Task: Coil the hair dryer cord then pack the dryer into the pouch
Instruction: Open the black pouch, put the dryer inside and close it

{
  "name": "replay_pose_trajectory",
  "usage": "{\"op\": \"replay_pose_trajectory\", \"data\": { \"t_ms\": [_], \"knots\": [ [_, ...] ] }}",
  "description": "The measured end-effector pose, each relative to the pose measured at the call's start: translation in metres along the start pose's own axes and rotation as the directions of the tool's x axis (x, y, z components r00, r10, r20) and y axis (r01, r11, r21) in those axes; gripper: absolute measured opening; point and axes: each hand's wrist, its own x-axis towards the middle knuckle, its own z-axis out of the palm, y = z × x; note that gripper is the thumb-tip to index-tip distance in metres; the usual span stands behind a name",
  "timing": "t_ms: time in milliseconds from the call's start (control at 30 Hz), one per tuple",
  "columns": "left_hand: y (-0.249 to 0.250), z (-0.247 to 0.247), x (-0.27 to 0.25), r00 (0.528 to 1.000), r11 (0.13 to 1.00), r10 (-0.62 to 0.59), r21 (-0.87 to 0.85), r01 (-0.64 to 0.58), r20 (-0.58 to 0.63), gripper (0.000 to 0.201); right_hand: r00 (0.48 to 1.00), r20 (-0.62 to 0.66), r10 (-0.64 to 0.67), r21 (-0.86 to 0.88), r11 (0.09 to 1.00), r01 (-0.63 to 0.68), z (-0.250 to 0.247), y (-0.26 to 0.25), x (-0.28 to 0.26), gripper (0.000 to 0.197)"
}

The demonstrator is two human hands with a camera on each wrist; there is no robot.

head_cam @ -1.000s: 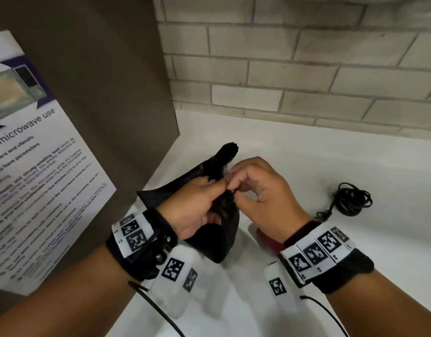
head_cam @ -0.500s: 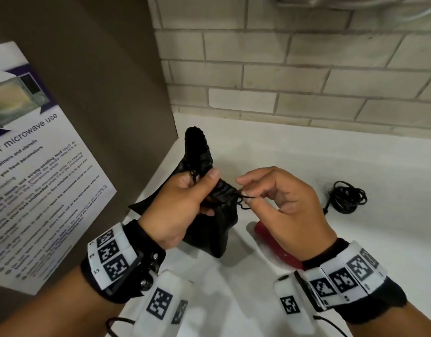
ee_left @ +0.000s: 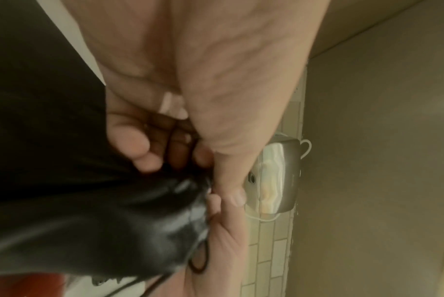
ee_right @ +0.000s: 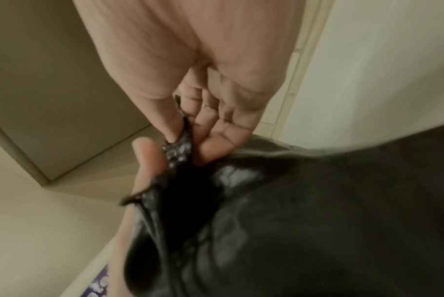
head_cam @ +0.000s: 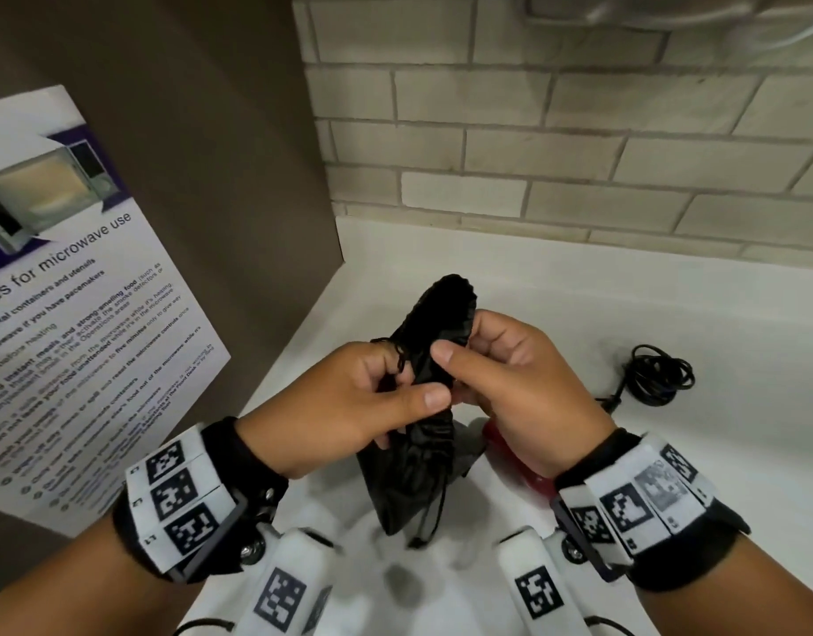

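Observation:
Both hands hold a black drawstring pouch (head_cam: 418, 456) up above the white counter (head_cam: 579, 314). My left hand (head_cam: 349, 401) grips its gathered neck, thumb across the fabric, in the head view. My right hand (head_cam: 501, 374) pinches the pouch's upper rim between thumb and fingers; the right wrist view shows the same rim (ee_right: 180, 144) in that pinch. The pouch's body hangs down, with a drawstring trailing from it. A red hair dryer (head_cam: 514, 456) lies on the counter, mostly hidden under my right hand. Its black cord (head_cam: 661, 374) lies coiled at the right.
A brown panel carrying a microwave poster (head_cam: 74, 314) stands at the left. A brick wall (head_cam: 533, 130) backs the counter. A metal dispenser (ee_left: 279, 176) hangs on that wall above.
My right hand has let go of the drawstring and moved up to pinch the pouch's rim. The left hand shifted its grip on the neck, and the pouch top now stands higher.

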Motion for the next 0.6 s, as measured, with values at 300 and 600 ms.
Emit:
{"op": "replay_pose_trajectory", "data": {
  "t_ms": [300,600],
  "knots": [
    [0.011,0.014,0.005,0.957,0.977,-0.098,-0.209,0.040,-0.274,0.029,0.998,0.048,0.036,0.021,0.999,-0.037,0.007,-0.001,-0.011,0.028],
    [0.009,-0.017,-0.003,0.910,0.824,0.125,0.552,0.127,-0.396,0.047,0.946,-0.121,-0.300,-0.360,0.901,0.240,-0.021,-0.024,-0.018,0.036]
  ]
}}
